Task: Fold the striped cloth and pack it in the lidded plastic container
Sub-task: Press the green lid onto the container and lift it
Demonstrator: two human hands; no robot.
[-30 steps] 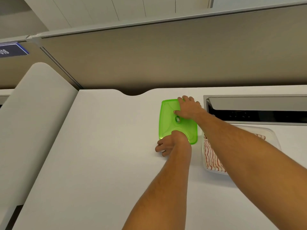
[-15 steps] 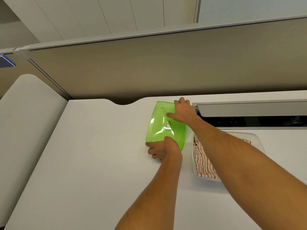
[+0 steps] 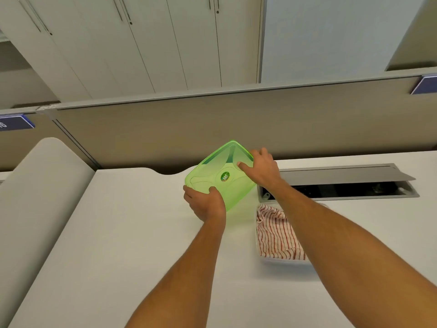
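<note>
A translucent green lid [image 3: 220,176] is held up off the white desk, tilted with its far end raised. My left hand [image 3: 204,203] grips its near edge, and my right hand [image 3: 261,168] grips its far right corner. The red-and-white striped cloth [image 3: 275,234] lies folded inside a clear plastic container [image 3: 272,261] on the desk to the right. My right forearm crosses over the container and hides its right side.
An open grey cable hatch [image 3: 343,183] is sunk in the desk behind the container. A beige partition wall [image 3: 212,129] runs along the desk's far edge. A rounded grey panel [image 3: 42,185] borders the desk on the left.
The green lid lay flat on the desk a second ago. Both hands have since lifted it clear of the desk and tilted it. The camera has tipped upward.
</note>
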